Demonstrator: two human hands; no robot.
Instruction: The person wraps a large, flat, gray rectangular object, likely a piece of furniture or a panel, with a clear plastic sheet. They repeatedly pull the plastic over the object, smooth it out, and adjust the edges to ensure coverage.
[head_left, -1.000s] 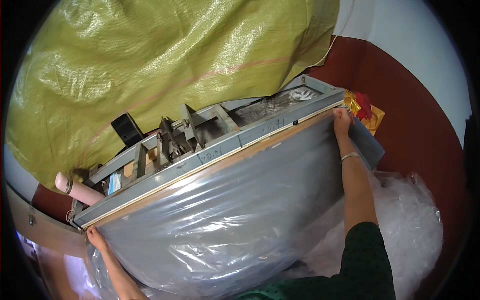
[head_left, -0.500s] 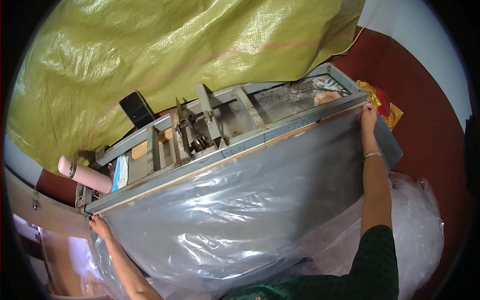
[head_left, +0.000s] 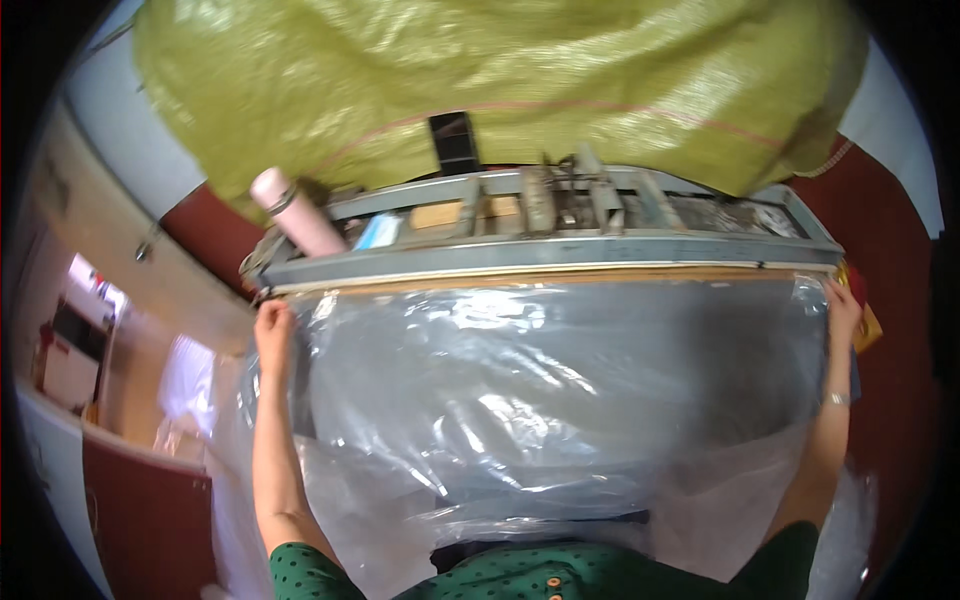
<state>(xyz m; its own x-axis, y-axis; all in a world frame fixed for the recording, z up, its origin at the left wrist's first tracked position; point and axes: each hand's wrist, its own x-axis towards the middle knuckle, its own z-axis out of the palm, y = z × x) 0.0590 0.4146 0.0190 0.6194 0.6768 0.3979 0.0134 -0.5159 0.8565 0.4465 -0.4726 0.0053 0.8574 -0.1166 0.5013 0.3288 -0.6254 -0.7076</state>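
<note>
L hand (head_left: 274, 322) 9 o'clock, R hand (head_left: 843, 305) 3: fingers pinched on clear film (head_left: 500, 400), tips blurry. Film's lower edge unclear, 6 o'clock; metal frame (head_left: 560, 255) close, 12.

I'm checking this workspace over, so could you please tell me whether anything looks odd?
The pink bottle looks somewhat misplaced, leaning at the left end of the grey metal frame rather than standing upright. The clear plastic film is wrinkled, not smooth.
</note>
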